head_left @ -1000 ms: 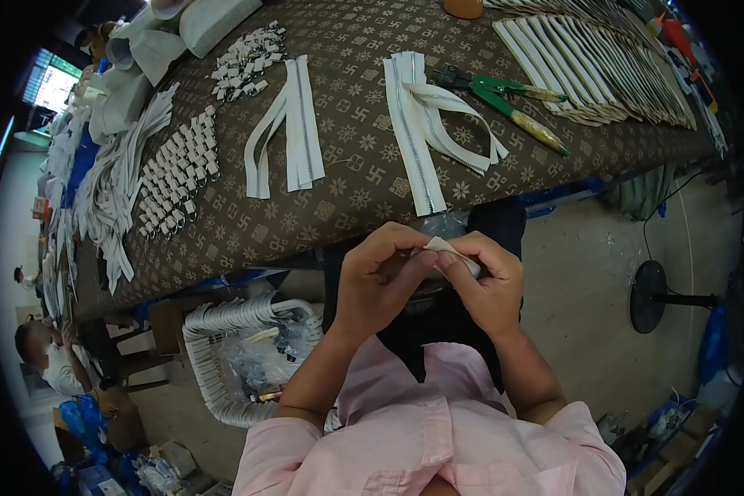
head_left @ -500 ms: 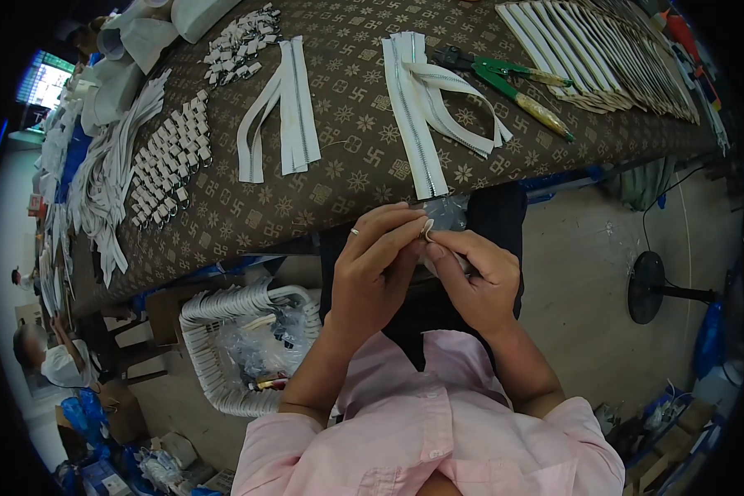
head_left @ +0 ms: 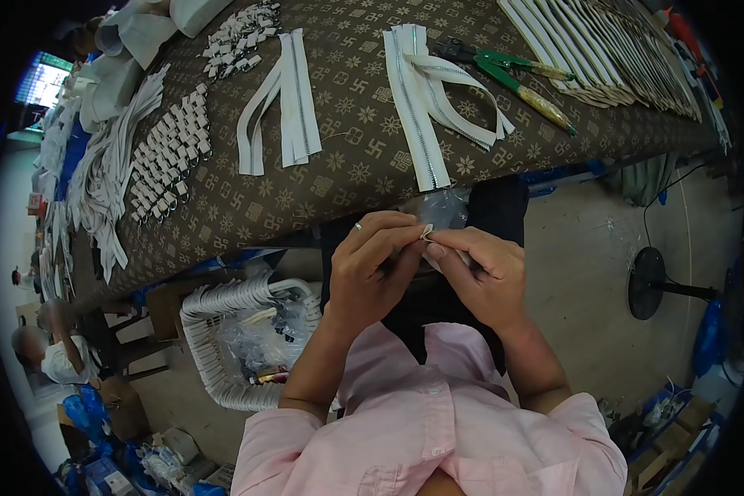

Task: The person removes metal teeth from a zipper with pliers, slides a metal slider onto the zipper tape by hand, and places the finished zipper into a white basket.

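Over my lap, my left hand (head_left: 375, 269) and my right hand (head_left: 481, 269) meet with thumbs and fingertips pinched together. Between them is a small cream folded tab (head_left: 426, 232), mostly covered by the fingers. Just beyond the fingertips a clear plastic bag (head_left: 444, 208) lies under the table edge. On the patterned cloth ahead is a white zipper (head_left: 417, 116) with metal teeth, one side curling off to the right. Another white zipper (head_left: 298, 99) lies to its left, its lower part split. Green-handled pliers (head_left: 512, 76) rest right of the nearer zipper.
Small white tabs with metal rings (head_left: 172, 157) lie in rows at left, with a loose pile (head_left: 244, 37) behind. Long white strips (head_left: 566, 45) are lined up at back right. A white woven basket (head_left: 211, 372) stands below left; a black round base (head_left: 646, 283) is on the floor. Another person (head_left: 66, 360) is far left.
My hands stay pinched on the small cream tab, with slight finger movement. The view has shifted a little, and the distant person at left has moved.
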The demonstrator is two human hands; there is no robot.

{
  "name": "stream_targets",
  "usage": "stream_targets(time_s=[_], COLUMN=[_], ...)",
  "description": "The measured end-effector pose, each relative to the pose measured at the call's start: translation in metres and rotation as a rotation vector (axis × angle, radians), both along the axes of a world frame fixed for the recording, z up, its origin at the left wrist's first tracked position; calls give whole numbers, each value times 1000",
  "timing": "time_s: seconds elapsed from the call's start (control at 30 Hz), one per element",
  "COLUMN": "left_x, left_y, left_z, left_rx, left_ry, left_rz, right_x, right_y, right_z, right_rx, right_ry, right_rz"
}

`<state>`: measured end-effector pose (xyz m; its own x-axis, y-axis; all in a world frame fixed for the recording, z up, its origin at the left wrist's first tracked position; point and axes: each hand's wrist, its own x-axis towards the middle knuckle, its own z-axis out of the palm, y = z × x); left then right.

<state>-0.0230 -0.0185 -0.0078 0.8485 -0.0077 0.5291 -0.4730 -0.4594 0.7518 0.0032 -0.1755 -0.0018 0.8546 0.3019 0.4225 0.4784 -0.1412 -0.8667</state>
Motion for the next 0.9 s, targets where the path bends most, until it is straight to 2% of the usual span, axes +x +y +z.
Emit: stream_targets(time_s=[0.07, 0.2, 0.27, 0.4, 0.5, 0.57, 0.63, 0.8, 0.9], left_x=[-1, -1, 0, 3, 1, 1, -4, -4, -8], left_y=[0, 2, 4, 7, 5, 2, -1, -10, -19], left_z=[2, 10, 15, 25, 25, 26, 27, 35, 42], left_rx=[-4, -11, -15, 27, -50, -109, -137, 79, 197], left_ry=[17, 70, 97, 91, 144, 185, 321, 203, 231], left_rz=[10, -19, -21, -96, -122, -128, -109, -74, -51], right_x=[1, 4, 9, 11, 8, 7, 4, 11, 14], right_y=[-1, -6, -7, -10, -12, -12, -12, -22, -33], right_z=[1, 12, 14, 23, 23, 22, 16, 13, 15], right_rx=[-77, -137, -161, -144, -94, -5, 46, 107, 12], right_ry=[-139, -136, -263, -245, -139, 62, 118, 235, 226], right_rz=[-2, 4, 31, 92, 117, 98, 102, 172, 236])
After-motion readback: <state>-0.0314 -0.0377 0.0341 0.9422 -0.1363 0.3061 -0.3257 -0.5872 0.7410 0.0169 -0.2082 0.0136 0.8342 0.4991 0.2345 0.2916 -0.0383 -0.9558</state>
